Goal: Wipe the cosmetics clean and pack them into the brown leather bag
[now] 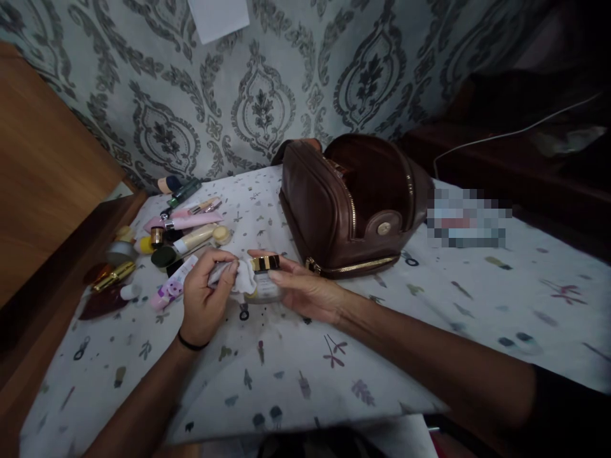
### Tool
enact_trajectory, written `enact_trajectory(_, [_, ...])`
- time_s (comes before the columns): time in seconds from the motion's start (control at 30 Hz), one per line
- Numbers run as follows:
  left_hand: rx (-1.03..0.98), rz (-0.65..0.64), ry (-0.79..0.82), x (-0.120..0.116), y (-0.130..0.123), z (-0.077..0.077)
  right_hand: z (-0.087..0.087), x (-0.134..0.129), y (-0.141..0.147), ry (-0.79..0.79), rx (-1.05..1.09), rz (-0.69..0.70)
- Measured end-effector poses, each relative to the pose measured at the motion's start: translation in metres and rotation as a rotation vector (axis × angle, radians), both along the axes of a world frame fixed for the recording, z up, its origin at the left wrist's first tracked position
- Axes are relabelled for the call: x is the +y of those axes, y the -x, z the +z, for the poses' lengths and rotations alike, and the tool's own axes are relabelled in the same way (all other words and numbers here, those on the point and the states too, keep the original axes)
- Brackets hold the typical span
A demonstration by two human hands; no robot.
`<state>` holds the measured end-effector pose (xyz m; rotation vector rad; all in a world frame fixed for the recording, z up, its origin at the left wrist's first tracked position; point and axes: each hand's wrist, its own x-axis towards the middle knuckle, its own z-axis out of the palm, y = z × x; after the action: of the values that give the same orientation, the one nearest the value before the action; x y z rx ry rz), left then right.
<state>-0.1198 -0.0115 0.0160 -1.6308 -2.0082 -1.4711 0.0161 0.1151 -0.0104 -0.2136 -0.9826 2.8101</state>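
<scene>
My right hand [310, 289] is closed around a clear glass bottle [267, 287] with a gold cap, held upright just over the table. Pinched in my left hand [210, 292] is a crumpled white wipe [244, 277], which touches the bottle's left side near the cap. A pink tube with purple figures [168, 290] lies just left of my left hand. Behind my right hand stands a brown leather bag [315, 203], its top unzipped and its flap raised; its contents are mostly hidden in shadow.
Tubes, bottles and other cosmetics lie at the left, among them a gold lipstick tube [114, 276] and a cream tube [195, 238]. A patterned cloth [296, 375] covers the table. A blurred-out item [468, 219] lies right of the bag. A wooden panel [48, 121] borders the left.
</scene>
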Motion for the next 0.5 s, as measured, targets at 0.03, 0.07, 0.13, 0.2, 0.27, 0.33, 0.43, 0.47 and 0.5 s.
enact_trajectory(0.03, [-0.008, -0.001, 0.002, 0.0, 0.0, 0.0, 0.0, 0.0, 0.0, -0.006, 0.005, 0.012])
enact_trajectory(0.07, [-0.014, -0.003, 0.004, 0.0, 0.0, 0.0, 0.0, -0.001, 0.0, -0.009, 0.009, 0.026])
enact_trajectory(0.13, [-0.011, -0.01, 0.006, 0.0, 0.0, 0.001, -0.001, -0.002, 0.0, -0.008, 0.019, 0.048])
enact_trajectory(0.2, [0.028, -0.026, -0.004, 0.0, -0.002, 0.001, -0.004, -0.003, 0.0, -0.006, 0.022, 0.051])
enact_trajectory(0.27, [0.098, -0.044, -0.03, -0.001, -0.004, 0.002, -0.005, -0.003, 0.001, -0.015, 0.023, 0.014])
enact_trajectory(0.33, [0.178, -0.039, -0.059, -0.001, -0.008, 0.003, -0.006, -0.004, 0.002, -0.028, 0.021, -0.028])
enact_trajectory(0.43, [0.291, -0.01, -0.092, -0.002, -0.012, 0.002, -0.006, -0.006, 0.004, -0.025, 0.013, -0.07])
enact_trajectory(0.47, [0.328, -0.004, -0.099, -0.002, -0.014, 0.001, -0.006, -0.006, 0.004, -0.017, 0.009, -0.082])
enact_trajectory(0.5, [0.365, -0.003, -0.105, -0.002, -0.016, 0.0, -0.007, -0.007, 0.005, -0.006, 0.004, -0.096])
